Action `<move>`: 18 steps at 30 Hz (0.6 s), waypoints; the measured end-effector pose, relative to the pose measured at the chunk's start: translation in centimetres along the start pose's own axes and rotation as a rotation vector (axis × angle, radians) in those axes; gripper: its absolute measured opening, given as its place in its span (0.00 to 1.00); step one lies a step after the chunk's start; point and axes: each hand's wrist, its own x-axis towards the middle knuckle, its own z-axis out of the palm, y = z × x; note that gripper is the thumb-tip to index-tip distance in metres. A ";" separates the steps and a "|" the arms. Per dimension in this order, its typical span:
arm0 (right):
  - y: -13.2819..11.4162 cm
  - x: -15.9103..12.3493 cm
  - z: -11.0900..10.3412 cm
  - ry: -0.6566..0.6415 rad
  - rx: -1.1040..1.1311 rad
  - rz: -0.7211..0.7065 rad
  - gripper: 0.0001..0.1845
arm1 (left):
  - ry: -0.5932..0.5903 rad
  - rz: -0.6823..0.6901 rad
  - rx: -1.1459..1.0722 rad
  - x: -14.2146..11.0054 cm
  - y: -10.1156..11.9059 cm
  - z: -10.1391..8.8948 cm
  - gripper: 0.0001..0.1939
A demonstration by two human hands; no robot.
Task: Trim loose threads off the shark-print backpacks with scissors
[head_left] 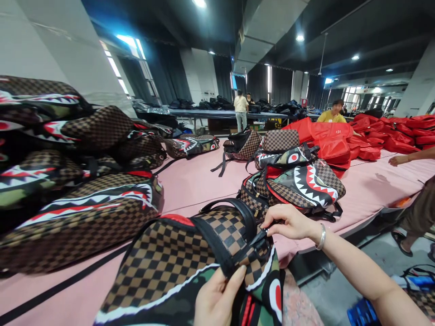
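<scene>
A brown checkered backpack (170, 258) with a shark-mouth print and camouflage panel lies right in front of me on the pink table (200, 181). My left hand (217, 296) grips its front edge at the bottom of the view, thumb pressed on a black strap (217, 251). My right hand (288, 222), a silver bracelet on the wrist, pinches the strap's black buckle near the top handle.
A stack of the same backpacks (68, 181) rises at the left, and more lie mid-table (299, 181). Red bags (356, 136) are piled at the right. A co-worker's arm (408, 158) reaches in at the right; other people stand further back.
</scene>
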 end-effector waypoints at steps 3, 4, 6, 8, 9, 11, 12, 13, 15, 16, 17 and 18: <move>0.2 -0.3 0.5 0.063 0.088 0.066 0.03 | -0.002 0.011 -0.011 0.2 -0.3 -0.1 0.19; 0.2 -0.4 0.7 0.067 0.097 0.084 0.03 | -0.003 0.019 -0.007 0.3 -0.4 -0.2 0.18; 0.3 -0.5 1.1 0.065 0.085 0.111 0.02 | 0.003 0.039 0.012 0.6 -0.6 -0.3 0.17; 0.4 -0.6 1.5 0.098 0.097 0.157 0.01 | 0.013 0.063 0.044 0.9 -0.6 -0.4 0.17; 0.5 -0.6 1.7 0.134 0.126 0.195 0.01 | 0.018 0.074 0.060 1.1 -0.6 -0.4 0.17; 0.8 -0.6 2.2 0.206 0.205 0.271 0.03 | 0.017 0.090 0.088 1.3 -0.4 -0.2 0.17; 1.0 -0.5 2.4 0.231 0.237 0.294 0.05 | 0.013 0.096 0.097 1.5 -0.3 -0.1 0.17; 1.1 -0.5 2.8 0.248 0.259 0.305 0.07 | 0.009 0.103 0.105 1.6 -0.2 0.0 0.17; 1.3 -0.3 3.5 0.261 0.276 0.310 0.11 | 0.010 0.126 0.116 2.1 -0.4 0.4 0.17; 1.4 -0.2 3.9 0.271 0.276 0.315 0.12 | 0.011 0.140 0.121 2.5 -0.6 0.5 0.18; 1.5 -0.1 4.3 0.287 0.270 0.325 0.12 | 0.004 0.154 0.130 3.0 -1.0 0.7 0.18; 1.7 0.0 4.7 0.312 0.257 0.339 0.12 | -0.014 0.166 0.151 3.5 -1.4 0.8 0.19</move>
